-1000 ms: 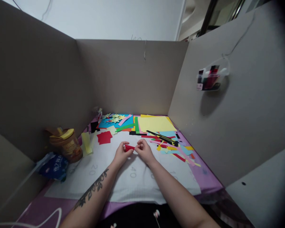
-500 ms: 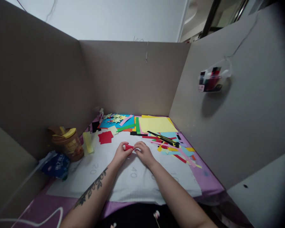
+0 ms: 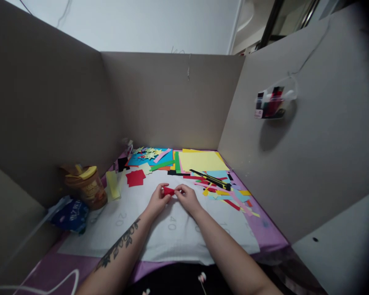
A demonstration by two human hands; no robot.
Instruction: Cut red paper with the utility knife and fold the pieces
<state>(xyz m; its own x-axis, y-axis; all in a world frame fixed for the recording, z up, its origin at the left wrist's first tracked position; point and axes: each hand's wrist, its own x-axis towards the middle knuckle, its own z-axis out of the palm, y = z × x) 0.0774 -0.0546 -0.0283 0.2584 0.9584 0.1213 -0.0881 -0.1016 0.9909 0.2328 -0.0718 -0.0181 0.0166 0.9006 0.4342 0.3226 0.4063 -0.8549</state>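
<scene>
Pinching, at either end, one small red paper piece (image 3: 169, 191): left hand (image 3: 158, 200), thumb and fingers closing on its left end; right hand (image 3: 187, 197), thumb and fingertips gripping its right tip; piece sitting between the two hands, above the white sheet (image 3: 132, 239); compared with half a second ago, more of its red face is showing, and the right fingers are no longer arching over it but are bunching at its tip. Remaining where they were lying: red paper squares (image 3: 135, 178), beyond the left hand; paper stars (image 3: 150, 153), resting on a blue sheet (image 3: 167, 155); black-and-yellow tool (image 3: 213, 180), lying across loose paper strips (image 3: 232, 204) to the right. Standing at far left: brown jar (image 3: 94, 190); blue packet (image 3: 70, 216), leaning just beside it.
</scene>
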